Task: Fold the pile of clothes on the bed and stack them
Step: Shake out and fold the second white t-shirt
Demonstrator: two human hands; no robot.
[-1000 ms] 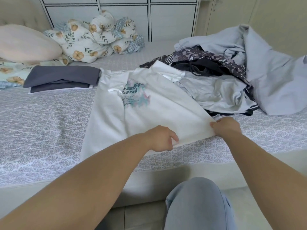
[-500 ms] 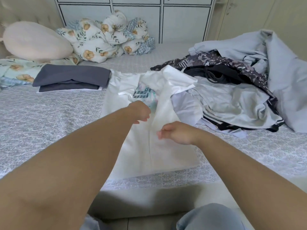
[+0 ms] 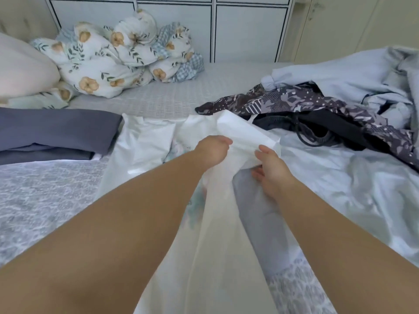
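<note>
Both hands are bunched into the same white T-shirt (image 3: 217, 223): the left hand (image 3: 212, 149) has its fingers curled around a folded-over flap, and the right hand (image 3: 271, 165) pinches the flap's other edge, thumb on top. The shirt lies lengthwise on the patterned grey bedsheet (image 3: 45, 196). Just left sits a stack of folded dark grey clothes (image 3: 56, 130); to the right sprawls the unfolded pile (image 3: 340, 123). A floral duvet (image 3: 118, 57) is bundled at the back.

Shirt print (image 3: 181, 150): mostly hidden by left forearm.
Pillow (image 3: 20, 71): cut by left edge.
Grey clothes (image 3: 385, 71): cut by right edge.
</note>
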